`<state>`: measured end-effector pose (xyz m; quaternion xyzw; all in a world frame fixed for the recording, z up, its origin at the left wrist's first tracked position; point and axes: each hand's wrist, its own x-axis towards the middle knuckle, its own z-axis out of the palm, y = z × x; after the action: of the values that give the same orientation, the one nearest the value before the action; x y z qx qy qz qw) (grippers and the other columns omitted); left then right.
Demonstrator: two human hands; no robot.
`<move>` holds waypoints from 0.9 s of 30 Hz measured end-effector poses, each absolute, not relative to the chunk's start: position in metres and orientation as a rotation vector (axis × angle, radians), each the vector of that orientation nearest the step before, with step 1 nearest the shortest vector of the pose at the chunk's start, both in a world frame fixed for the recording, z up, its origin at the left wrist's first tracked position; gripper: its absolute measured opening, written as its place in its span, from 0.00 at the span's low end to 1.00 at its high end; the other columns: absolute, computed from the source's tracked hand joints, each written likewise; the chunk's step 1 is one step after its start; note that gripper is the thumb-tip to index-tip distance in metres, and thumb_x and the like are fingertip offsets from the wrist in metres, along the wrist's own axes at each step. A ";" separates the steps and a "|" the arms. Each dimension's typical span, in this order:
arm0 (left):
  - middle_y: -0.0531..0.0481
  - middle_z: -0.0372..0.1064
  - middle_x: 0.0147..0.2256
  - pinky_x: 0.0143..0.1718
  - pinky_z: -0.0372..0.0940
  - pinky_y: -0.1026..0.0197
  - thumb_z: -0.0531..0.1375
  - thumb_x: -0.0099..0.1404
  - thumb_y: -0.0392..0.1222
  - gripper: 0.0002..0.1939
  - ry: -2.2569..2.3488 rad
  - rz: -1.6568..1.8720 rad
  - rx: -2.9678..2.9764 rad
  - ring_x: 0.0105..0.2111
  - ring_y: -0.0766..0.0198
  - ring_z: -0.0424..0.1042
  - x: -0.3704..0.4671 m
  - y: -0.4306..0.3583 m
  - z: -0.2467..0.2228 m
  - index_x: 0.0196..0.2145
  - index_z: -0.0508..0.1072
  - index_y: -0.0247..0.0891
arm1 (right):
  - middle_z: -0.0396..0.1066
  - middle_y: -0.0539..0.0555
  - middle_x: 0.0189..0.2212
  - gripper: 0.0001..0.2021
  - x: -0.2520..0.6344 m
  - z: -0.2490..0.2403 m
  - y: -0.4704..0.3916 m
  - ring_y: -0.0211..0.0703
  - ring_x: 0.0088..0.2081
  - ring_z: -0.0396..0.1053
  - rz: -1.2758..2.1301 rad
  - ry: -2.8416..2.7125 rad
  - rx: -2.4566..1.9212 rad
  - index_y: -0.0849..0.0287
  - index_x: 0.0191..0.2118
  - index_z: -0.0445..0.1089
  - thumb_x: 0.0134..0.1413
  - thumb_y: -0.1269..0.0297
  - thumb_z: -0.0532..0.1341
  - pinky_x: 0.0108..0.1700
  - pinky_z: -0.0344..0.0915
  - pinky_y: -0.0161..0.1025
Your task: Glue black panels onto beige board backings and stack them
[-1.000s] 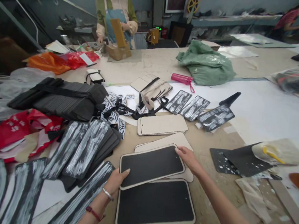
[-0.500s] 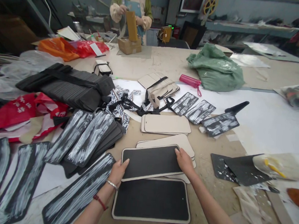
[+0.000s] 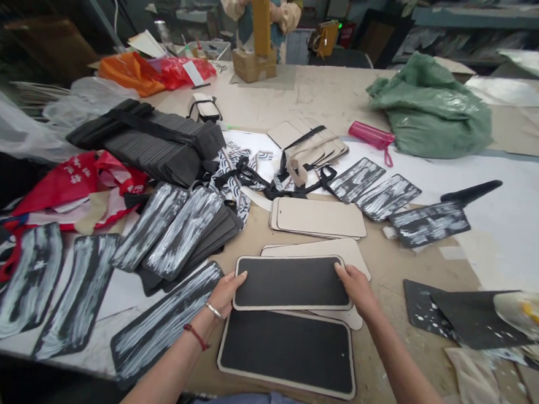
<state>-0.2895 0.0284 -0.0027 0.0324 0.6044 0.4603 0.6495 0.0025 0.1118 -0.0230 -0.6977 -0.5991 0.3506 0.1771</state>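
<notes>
My left hand [image 3: 225, 296] and my right hand [image 3: 357, 288] grip the two short ends of a black rectangular panel with a cream border [image 3: 286, 284], thumbs on top. This panel overlaps the far edge of a second black panel with a cream border [image 3: 286, 354], which lies flat nearer to me. Partly hidden behind the held panel are cream panels [image 3: 326, 249], fanned at an angle. Beyond those lies a small stack of cream panels [image 3: 321, 218]. Left of my left hand is a black strip smeared with white [image 3: 164, 324].
More white-smeared black pieces [image 3: 79, 287] lie leftward, near a banded stack of dark grey pieces [image 3: 154, 138]. On the right are smeared pieces [image 3: 429, 222] and dark spattered sheets [image 3: 469, 314]. A green plastic bag [image 3: 433, 109] and pink case [image 3: 371, 134] sit farther back. Across the table a person handles a box [image 3: 262, 26].
The view has turned down and left, so things appear farther right. The held panel is slightly more level; both hands still grip its ends.
</notes>
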 end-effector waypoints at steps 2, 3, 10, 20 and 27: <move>0.43 0.73 0.25 0.31 0.69 0.59 0.58 0.54 0.32 0.07 1.358 1.032 0.087 0.25 0.60 0.73 -0.293 0.029 -0.004 0.33 0.69 0.28 | 0.54 0.46 0.15 0.19 0.007 -0.020 0.108 0.36 0.21 0.54 1.127 -1.651 -1.904 0.56 0.18 0.52 0.44 0.46 0.51 0.25 0.51 0.34; 0.43 0.73 0.25 0.31 0.69 0.59 0.58 0.54 0.32 0.07 1.348 1.026 0.095 0.26 0.60 0.73 -0.294 0.029 -0.006 0.33 0.69 0.29 | 0.55 0.46 0.16 0.18 0.009 -0.019 0.106 0.36 0.22 0.55 1.188 -1.626 -1.882 0.56 0.18 0.54 0.43 0.47 0.52 0.25 0.52 0.34; 0.45 0.73 0.24 0.30 0.69 0.59 0.59 0.53 0.32 0.08 1.329 1.038 0.115 0.27 0.59 0.73 -0.293 0.027 -0.005 0.33 0.70 0.29 | 0.67 0.50 0.20 0.14 0.015 -0.009 0.091 0.41 0.26 0.64 1.381 -1.400 -1.811 0.58 0.23 0.63 0.38 0.51 0.58 0.27 0.59 0.35; 0.43 0.74 0.27 0.30 0.69 0.60 0.62 0.50 0.36 0.13 1.217 0.988 0.191 0.30 0.58 0.73 -0.296 -0.012 0.008 0.35 0.70 0.29 | 0.70 0.52 0.25 0.18 0.029 0.011 0.031 0.42 0.28 0.67 1.601 -1.056 -1.721 0.60 0.29 0.65 0.35 0.50 0.63 0.34 0.64 0.39; 0.43 0.74 0.29 0.33 0.68 0.58 0.63 0.48 0.37 0.17 1.183 0.978 0.164 0.32 0.57 0.73 -0.289 -0.042 0.002 0.37 0.70 0.30 | 0.70 0.53 0.24 0.17 0.028 0.003 -0.014 0.44 0.30 0.66 1.334 -1.237 -1.877 0.60 0.30 0.66 0.41 0.49 0.57 0.32 0.63 0.38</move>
<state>-0.2894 -0.0415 0.0020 0.0742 0.5343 0.4419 0.7167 0.0284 -0.0139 0.0034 -0.6931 -0.4569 0.4928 0.2608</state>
